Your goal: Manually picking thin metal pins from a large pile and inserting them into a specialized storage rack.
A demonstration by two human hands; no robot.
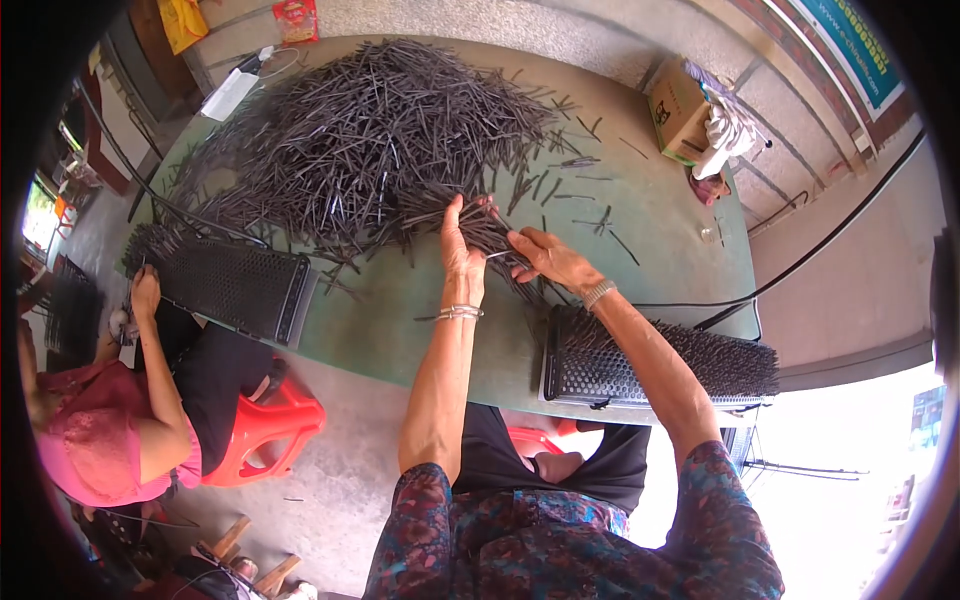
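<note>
A large heap of thin dark strips [370, 130] lies on the green tabletop, with loose pieces scattered to its right. At the heap's near edge my left hand [463, 245], palm turned up, is closed round a bunch of these strips [484, 230]. My right hand [557, 262] meets the bunch from the right, its fingers bent and pinched on strip ends. Exactly how many strips it grips is hidden. Under my right forearm stands a black perforated rack [600, 372], with many strips sticking up from its right part.
At left, a co-worker in pink has a hand [146, 290] at a similar black rack [235, 285]. A red stool [285, 430] stands below. A cardboard box [680, 110] with cloth sits at the far right. A black cable [790, 275] crosses the table's right edge.
</note>
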